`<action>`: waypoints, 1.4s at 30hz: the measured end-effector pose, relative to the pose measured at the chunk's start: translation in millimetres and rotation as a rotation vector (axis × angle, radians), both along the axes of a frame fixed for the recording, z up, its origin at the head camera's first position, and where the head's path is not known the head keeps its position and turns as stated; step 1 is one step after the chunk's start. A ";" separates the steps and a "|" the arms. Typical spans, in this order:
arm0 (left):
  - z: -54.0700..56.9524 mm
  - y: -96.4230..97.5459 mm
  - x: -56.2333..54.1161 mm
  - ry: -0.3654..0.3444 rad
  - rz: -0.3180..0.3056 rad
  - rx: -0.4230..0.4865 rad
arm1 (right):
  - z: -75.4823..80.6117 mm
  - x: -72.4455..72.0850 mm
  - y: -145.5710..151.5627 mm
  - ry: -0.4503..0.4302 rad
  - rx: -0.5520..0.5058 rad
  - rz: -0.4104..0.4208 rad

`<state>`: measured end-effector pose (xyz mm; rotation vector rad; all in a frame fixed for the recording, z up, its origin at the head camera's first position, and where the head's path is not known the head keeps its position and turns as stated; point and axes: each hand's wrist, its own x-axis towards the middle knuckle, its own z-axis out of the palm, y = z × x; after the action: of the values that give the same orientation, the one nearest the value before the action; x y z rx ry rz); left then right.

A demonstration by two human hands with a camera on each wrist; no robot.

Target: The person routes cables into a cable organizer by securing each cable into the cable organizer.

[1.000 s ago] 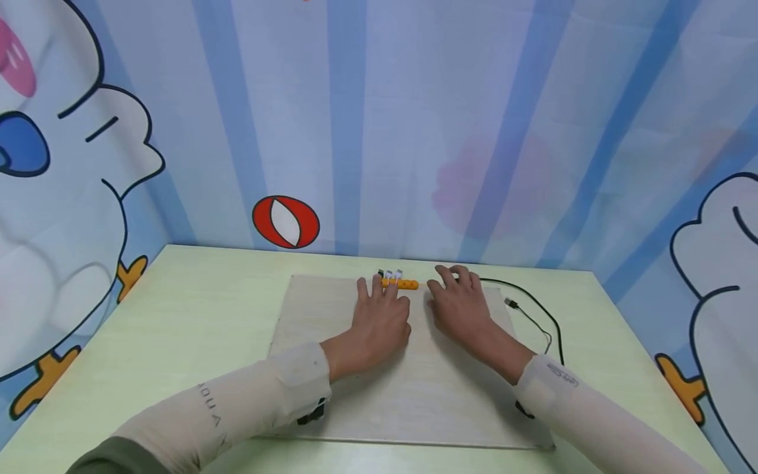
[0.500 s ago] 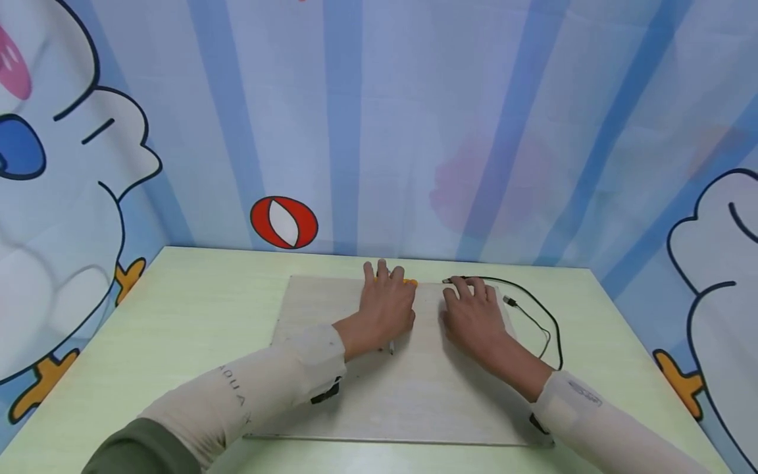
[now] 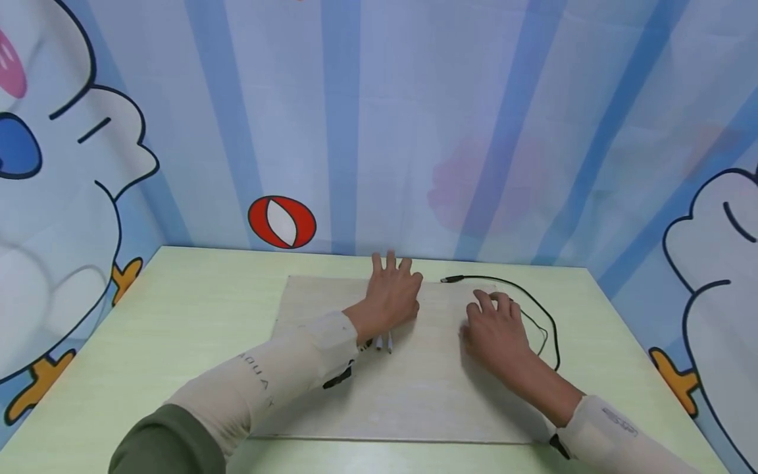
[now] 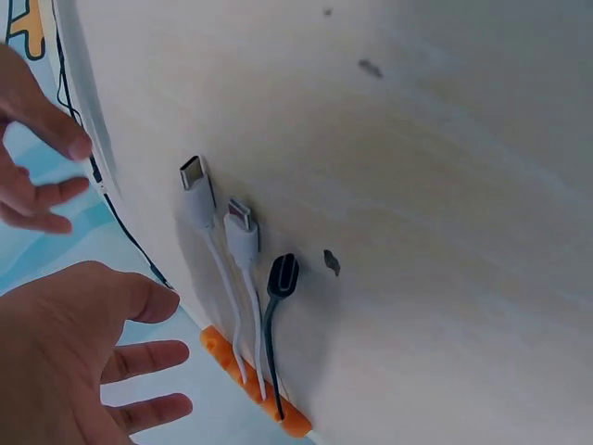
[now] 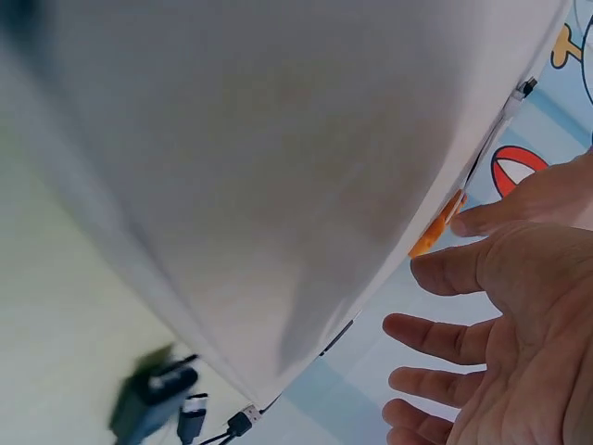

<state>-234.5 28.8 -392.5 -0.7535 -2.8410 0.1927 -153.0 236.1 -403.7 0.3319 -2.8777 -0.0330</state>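
Observation:
My left hand (image 3: 392, 295) is over the far edge of the pale board (image 3: 450, 401), its fingers extended. In the left wrist view an orange cable holder (image 4: 218, 348) lies at the board's edge beside that hand. Two white cable plugs (image 4: 197, 199) and one black cable plug (image 4: 283, 276) extend from it over the board. In the head view the hand hides the holder; only the plug ends (image 3: 383, 342) show below the wrist. My right hand (image 3: 497, 329) is above the board's right side, fingers loosely bent and holding nothing, near a black cable (image 3: 541, 306).
The black cable's plug (image 3: 451, 279) lies behind the board's far edge. A blurred black block (image 5: 153, 399) and a USB plug (image 5: 244, 420) are beside the board in the right wrist view. A patterned curtain (image 3: 391, 131) stands behind the table (image 3: 207, 303).
My left hand has moved slightly right and farther back, off the visible orange holder, and cable plugs now show below its wrist. My right hand has moved right and nearer, away from the holder.

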 end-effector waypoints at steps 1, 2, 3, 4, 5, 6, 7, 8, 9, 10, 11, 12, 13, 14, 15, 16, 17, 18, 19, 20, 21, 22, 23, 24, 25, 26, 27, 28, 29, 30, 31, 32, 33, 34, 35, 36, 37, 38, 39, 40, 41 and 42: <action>-0.4 0.7 -1.5 0.000 -0.003 0.002 | -0.4 2.4 0.8 0.005 0.000 0.001; -0.6 1.3 -2.5 -0.001 -0.008 0.001 | -1.0 4.9 1.5 0.004 -0.001 0.001; -1.7 2.2 -3.9 -0.007 -0.013 0.001 | -1.6 7.5 2.1 0.004 -0.002 0.001; -2.3 3.4 -5.2 -0.017 -0.019 0.001 | -2.2 10.0 2.9 0.004 -0.003 0.000; -2.8 4.9 -6.5 -0.024 -0.024 -0.001 | -2.7 12.8 3.6 0.005 -0.002 0.000; -3.1 6.6 -7.7 -0.033 -0.031 -0.003 | -3.4 15.1 4.4 0.004 -0.001 -0.001; -3.2 8.5 -8.8 -0.039 -0.038 -0.005 | -3.6 17.0 5.1 0.002 -0.002 -0.003; -3.4 11.0 -10.0 -0.047 -0.042 -0.009 | -3.8 18.8 5.9 -0.003 -0.002 -0.005; -3.5 13.7 -11.3 -0.060 -0.045 -0.010 | -3.9 20.3 6.7 -0.002 -0.001 -0.006; -3.0 16.5 -11.8 -0.071 -0.050 -0.012 | -3.8 21.7 7.5 -0.003 0.000 -0.009; -2.7 19.4 -12.3 -0.078 -0.053 -0.016 | -3.8 23.0 8.2 -0.002 0.000 -0.012; -2.5 22.5 -12.5 -0.086 -0.057 -0.017 | -3.8 24.2 9.1 -0.001 0.000 -0.016; -2.7 24.8 -13.1 -0.096 -0.061 -0.016 | -4.3 25.1 9.5 0.002 -0.003 -0.017; -2.8 27.3 -13.2 -0.102 -0.064 -0.018 | -4.9 26.1 10.2 0.006 -0.006 -0.017; -2.8 29.7 -13.1 -0.104 -0.069 -0.019 | -5.6 27.1 10.9 0.011 -0.010 -0.018; -2.8 32.2 -13.2 -0.102 -0.074 -0.023 | -6.5 28.0 11.9 0.018 -0.016 -0.017; -2.4 34.8 -13.0 -0.101 -0.079 -0.027 | -7.1 29.1 12.8 0.023 -0.021 -0.016; -2.0 37.2 -12.5 -0.098 -0.083 -0.028 | -7.7 30.0 13.7 0.027 -0.026 -0.016; -1.5 39.5 -12.0 -0.095 -0.086 -0.032 | -8.2 30.9 14.6 0.029 -0.031 -0.015; -1.1 41.6 -11.1 -0.087 -0.089 -0.035 | -8.6 31.7 15.3 0.026 -0.036 -0.017; -1.3 43.7 -10.6 -0.084 -0.092 -0.035 | -8.7 32.4 16.0 0.021 -0.042 -0.018; -1.4 45.9 -10.2 -0.084 -0.094 -0.034 | -8.4 33.3 16.6 0.015 -0.048 -0.021; -1.8 48.1 -9.7 -0.084 -0.095 -0.033 | -8.0 34.3 17.2 0.006 -0.055 -0.025; -2.6 50.3 -9.8 -0.083 -0.097 -0.034 | -7.7 35.1 17.9 0.000 -0.060 -0.028; -3.3 52.6 -9.9 -0.084 -0.098 -0.036 | -7.3 35.9 18.7 -0.005 -0.065 -0.029; -3.9 55.0 -10.2 -0.083 -0.100 -0.038 | -6.7 36.5 19.5 -0.009 -0.070 -0.032; -4.4 57.7 -10.9 -0.082 -0.102 -0.042 | -6.1 37.0 20.4 -0.009 -0.074 -0.035; -4.3 61.3 -11.5 -0.080 -0.105 -0.047 | -5.4 37.7 22.2 -0.008 -0.074 -0.041; -4.2 64.8 -12.1 -0.075 -0.109 -0.051 | -4.8 38.1 24.1 -0.008 -0.074 -0.046; -4.0 68.3 -12.9 -0.068 -0.113 -0.058 | -4.3 38.3 26.1 -0.005 -0.072 -0.051; -3.0 71.5 -13.0 -0.060 -0.117 -0.061 | -3.6 38.5 28.1 -0.004 -0.070 -0.058; -2.0 74.5 -13.2 -0.051 -0.123 -0.062 | -2.9 38.7 30.0 -0.003 -0.070 -0.067; -1.3 77.4 -13.4 -0.044 -0.130 -0.063 | -2.4 38.8 32.1 -0.003 -0.070 -0.078; -0.4 80.0 -13.1 -0.038 -0.136 -0.063 | -1.9 39.0 33.9 -0.006 -0.068 -0.089; 0.0 82.4 -12.9 -0.032 -0.144 -0.063 | -1.5 39.2 35.9 -0.009 -0.069 -0.097; 0.2 84.4 -12.5 -0.029 -0.151 -0.066 | -1.2 39.3 37.7 -0.014 -0.070 -0.107; 0.5 86.3 -11.7 -0.028 -0.161 -0.066 | -1.0 39.5 39.4 -0.019 -0.070 -0.117; 0.2 88.0 -11.1 -0.027 -0.171 -0.067 | -0.9 39.7 41.2 -0.022 -0.070 -0.125; -0.4 89.6 -10.5 -0.026 -0.181 -0.071 | -1.1 39.9 43.0 -0.026 -0.067 -0.132; -0.9 90.7 -9.6 -0.026 -0.192 -0.071 | -1.3 40.0 44.8 -0.029 -0.062 -0.139; -1.5 91.7 -9.0 -0.025 -0.204 -0.072 | -1.5 40.3 46.6 -0.031 -0.059 -0.145; -1.9 92.7 -8.5 -0.024 -0.216 -0.073 | -1.7 40.7 48.3 -0.032 -0.057 -0.154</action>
<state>-243.0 121.5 -394.3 -1.0766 -2.7606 0.2569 -112.3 284.4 -405.4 0.1010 -2.9232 0.0278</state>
